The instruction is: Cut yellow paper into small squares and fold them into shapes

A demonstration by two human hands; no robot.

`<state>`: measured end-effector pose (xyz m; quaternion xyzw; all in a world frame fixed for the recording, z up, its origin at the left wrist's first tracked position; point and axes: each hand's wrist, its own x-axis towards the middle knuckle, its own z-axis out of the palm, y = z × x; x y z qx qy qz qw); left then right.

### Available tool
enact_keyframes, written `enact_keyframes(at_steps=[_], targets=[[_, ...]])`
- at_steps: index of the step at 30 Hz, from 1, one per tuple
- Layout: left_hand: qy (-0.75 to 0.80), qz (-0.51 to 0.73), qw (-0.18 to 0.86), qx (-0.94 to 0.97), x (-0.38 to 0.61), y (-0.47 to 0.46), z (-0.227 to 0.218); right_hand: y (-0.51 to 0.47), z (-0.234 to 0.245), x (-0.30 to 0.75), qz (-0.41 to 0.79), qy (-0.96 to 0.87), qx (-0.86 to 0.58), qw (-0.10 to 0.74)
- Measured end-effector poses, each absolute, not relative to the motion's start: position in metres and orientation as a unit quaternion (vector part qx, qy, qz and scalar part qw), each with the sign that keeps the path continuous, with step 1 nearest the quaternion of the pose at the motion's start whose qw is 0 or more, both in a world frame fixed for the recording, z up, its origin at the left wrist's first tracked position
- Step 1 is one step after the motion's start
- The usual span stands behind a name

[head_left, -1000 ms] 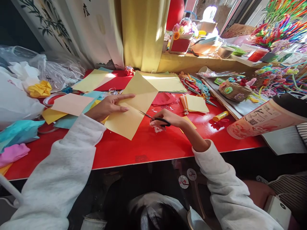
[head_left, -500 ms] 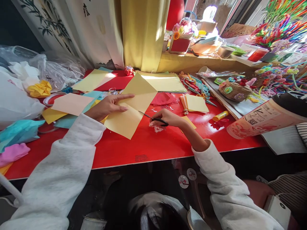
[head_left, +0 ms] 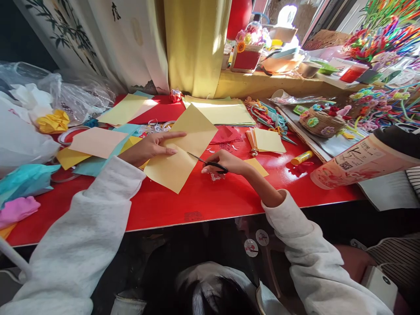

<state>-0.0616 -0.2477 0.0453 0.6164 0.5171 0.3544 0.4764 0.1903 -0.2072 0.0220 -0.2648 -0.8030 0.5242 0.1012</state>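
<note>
My left hand grips the left side of a pale yellow sheet of paper, holding it tilted above the red table. Thumb and forefinger lie along the sheet's face; the other fingers are hidden behind. In my right hand is a pair of scissors with black handles. Their blades reach into the sheet from its right edge, along a cut near its middle. Under the right wrist lies a small orange-yellow paper piece, and white scraps lie below the hand.
Paper sheets lie left, beside crumpled tissue and plastic bags. A yellow paper stack, red paper pieces and more scissors are behind. A glue stick, a large cup and a flower basket stand right.
The scissors and my right hand have shifted slightly left, the blades deeper into the sheet. The sheet's top corner has dipped a little. My left hand keeps its grip.
</note>
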Motion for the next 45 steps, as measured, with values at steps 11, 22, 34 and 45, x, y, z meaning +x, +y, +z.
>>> enact_keyframes(at_steps=[11, 22, 34, 45], targets=[[0.512, 0.342, 0.494, 0.615, -0.059, -0.249, 0.045, -0.206, 0.017, 0.188, 0.537, -0.793, -0.267, 0.104], [0.510, 0.349, 0.492, 0.613, -0.056, -0.250, 0.046, -0.209, 0.013, 0.185, 0.594, -0.743, -0.273, 0.143], [0.499, 0.340, 0.522, 0.603, -0.055, -0.251, 0.045, -0.210, 0.008, 0.181, 0.613, -0.730, -0.259, 0.156], [0.497, 0.312, 0.515, 0.625, -0.056, -0.251, 0.043, -0.212, 0.007, 0.179, 0.610, -0.727, -0.279, 0.148]])
